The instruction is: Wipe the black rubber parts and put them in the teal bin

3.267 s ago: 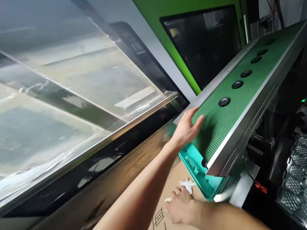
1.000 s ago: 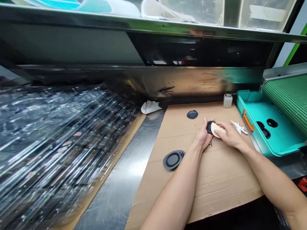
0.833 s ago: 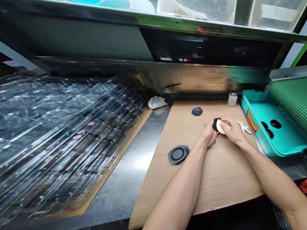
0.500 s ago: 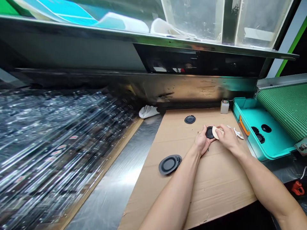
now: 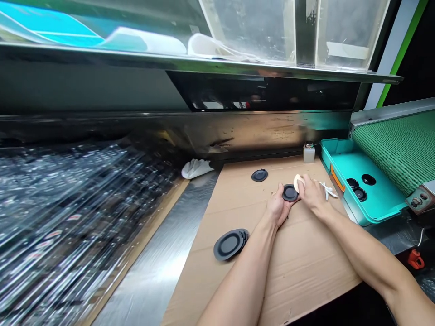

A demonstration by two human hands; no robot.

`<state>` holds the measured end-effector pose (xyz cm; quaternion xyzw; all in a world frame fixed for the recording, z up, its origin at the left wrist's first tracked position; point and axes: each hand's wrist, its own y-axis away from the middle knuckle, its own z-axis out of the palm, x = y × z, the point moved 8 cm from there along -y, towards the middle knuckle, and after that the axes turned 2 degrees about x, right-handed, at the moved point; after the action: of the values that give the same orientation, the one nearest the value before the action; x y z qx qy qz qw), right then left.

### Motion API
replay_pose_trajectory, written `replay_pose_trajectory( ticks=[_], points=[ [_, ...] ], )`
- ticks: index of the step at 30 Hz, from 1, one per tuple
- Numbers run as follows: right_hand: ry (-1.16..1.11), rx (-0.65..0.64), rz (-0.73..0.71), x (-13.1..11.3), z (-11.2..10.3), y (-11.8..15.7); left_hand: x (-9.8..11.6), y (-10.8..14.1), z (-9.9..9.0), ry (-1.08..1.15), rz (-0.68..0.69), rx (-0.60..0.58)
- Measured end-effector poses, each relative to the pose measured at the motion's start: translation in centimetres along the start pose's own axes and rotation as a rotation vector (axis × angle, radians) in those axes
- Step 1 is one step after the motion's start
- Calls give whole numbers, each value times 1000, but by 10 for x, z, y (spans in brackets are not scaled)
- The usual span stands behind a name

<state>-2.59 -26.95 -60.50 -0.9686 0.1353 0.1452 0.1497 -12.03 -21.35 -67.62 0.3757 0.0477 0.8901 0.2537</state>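
Over the cardboard sheet (image 5: pixel 306 271), my left hand (image 5: pixel 279 209) grips a round black disc (image 5: pixel 290 193) by its edge, thumb on the near rim and fingers beneath. My right hand (image 5: pixel 308 189) pinches a cream-coloured pad (image 5: pixel 297 181) at the disc's upper right edge. Behind my hands, a black disc (image 5: pixel 259 175) lies flat on the cardboard. A stack of larger black discs (image 5: pixel 230 244) sits to the left of my left forearm.
A teal tray (image 5: pixel 384 206) with several black round parts stands right, beside a green conveyor belt (image 5: pixel 401 145). A small bottle (image 5: pixel 309 152) stands at the back. Crumpled white cloth (image 5: pixel 196 169) lies left; glossy plastic-wrapped material (image 5: pixel 68 226) covers the far left. A metal shelf edge (image 5: pixel 238 63) spans above.
The view has shifted, moving the scene left. My right hand has lifted the cream pad from over the disc's right side to its upper edge, showing more of the disc.
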Motion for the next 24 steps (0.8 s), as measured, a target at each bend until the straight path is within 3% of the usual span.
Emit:
replay_pose_trajectory(
  ticks=[4,7,11,17,24],
  points=[
    [5,-30,-51,-8,2,-2,0,-1,-2,25,12,21],
    [28,-9,-2,-4,0,-4,0,-2,-3,7,9,19],
    [25,-8,-102,-13,4,0,0,-4,-6,24,33,37],
    [14,-7,-123,-18,7,1,2,-3,-5,-22,56,34],
    [-107,26,76,26,-15,-9,14,2,-1,23,-25,62]
  ],
)
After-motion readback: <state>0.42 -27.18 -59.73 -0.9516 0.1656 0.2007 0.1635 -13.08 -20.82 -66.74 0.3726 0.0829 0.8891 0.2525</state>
